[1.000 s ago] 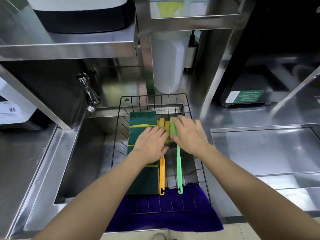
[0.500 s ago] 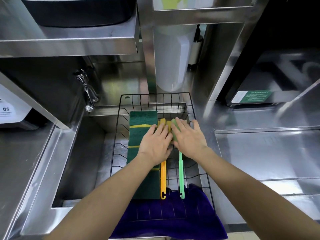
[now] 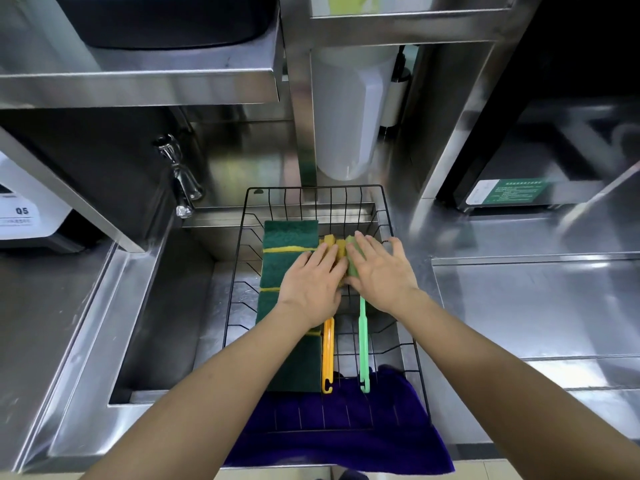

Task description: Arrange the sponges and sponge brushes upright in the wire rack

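Left hand (image 3: 313,287): palm down, fingers extended and close together, pressed flat over the head of the orange sponge brush (image 3: 328,355) and the right edge of the green sponges (image 3: 289,268). No closed grasp visible; hand lies flat, open.

Right hand (image 3: 381,271): palm down, fingers spread, resting on the head of the green sponge brush (image 3: 363,344). Thumb side touches the left hand at centre. Whether any finger curls under the sponge head: cannot tell.

Yellow foam (image 3: 334,244) of the brush heads shows at 12 o'clock of the fingertips, between both hands.

Brush handles run from under the hands toward 6 o'clock, side by side, orange on the left, green on the right, just apart. Hooked ends lie at the near edge of the rack.

Sponges: row of green scouring pads with yellow seams, at 9 o'clock of the left hand, extending from the far end of the rack to the near end.

Wire rack (image 3: 388,216): black, set over a steel sink (image 3: 166,327). Purple cloth (image 3: 346,441) at 6 o'clock, draped under the rack's near end and over the surface (image 3: 536,306) edge.

Tap (image 3: 180,181) at 10 o'clock of the rack. White container (image 3: 343,116) at 12 o'clock, behind the rack. Steel shelf (image 3: 138,84) above left.
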Tool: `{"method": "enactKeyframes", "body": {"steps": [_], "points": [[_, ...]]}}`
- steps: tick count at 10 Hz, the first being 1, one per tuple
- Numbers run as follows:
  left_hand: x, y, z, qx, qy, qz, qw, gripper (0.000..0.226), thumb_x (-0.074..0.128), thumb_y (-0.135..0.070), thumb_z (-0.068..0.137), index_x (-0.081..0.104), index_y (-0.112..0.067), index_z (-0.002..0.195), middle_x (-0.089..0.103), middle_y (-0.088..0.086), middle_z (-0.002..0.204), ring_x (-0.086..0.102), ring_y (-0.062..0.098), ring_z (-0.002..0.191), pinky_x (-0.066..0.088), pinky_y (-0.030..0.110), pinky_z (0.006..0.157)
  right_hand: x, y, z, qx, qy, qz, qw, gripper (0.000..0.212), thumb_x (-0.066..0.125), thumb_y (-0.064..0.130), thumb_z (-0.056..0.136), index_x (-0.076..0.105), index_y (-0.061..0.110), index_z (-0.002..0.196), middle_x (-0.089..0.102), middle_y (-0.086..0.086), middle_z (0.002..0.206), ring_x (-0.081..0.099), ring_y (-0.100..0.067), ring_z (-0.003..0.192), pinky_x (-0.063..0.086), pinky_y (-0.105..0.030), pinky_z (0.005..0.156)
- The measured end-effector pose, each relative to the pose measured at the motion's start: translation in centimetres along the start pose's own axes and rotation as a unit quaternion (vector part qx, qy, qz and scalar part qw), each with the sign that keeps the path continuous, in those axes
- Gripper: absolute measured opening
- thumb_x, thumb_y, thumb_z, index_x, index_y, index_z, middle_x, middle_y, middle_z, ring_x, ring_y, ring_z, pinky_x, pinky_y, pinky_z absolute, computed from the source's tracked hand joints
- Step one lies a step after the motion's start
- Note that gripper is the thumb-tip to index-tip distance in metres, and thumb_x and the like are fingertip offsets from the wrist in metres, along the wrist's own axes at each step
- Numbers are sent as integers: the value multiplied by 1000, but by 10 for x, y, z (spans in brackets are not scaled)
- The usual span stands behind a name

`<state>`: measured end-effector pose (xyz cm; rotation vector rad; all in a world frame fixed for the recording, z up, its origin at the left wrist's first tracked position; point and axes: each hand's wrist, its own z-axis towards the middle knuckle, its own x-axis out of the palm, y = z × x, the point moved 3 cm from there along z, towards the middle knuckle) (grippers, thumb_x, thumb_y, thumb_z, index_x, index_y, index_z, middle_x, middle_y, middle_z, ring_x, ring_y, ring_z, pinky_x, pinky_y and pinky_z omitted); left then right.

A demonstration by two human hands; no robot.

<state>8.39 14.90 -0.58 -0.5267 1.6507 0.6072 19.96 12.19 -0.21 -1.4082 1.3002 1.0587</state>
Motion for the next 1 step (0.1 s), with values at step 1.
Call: {"method": "enactKeyframes", "body": {"steps": [1], "points": [[-25,8,-2,-18,-47,-29,998,56,39,-39,96,24,-15,145,22,8,155,15,23,141,12,36,112,-23,-5,-2,14,-53,54,997,50,40,38,94,39,11,136,45,-11,143,46,-26,127,31,-44,104]]}}
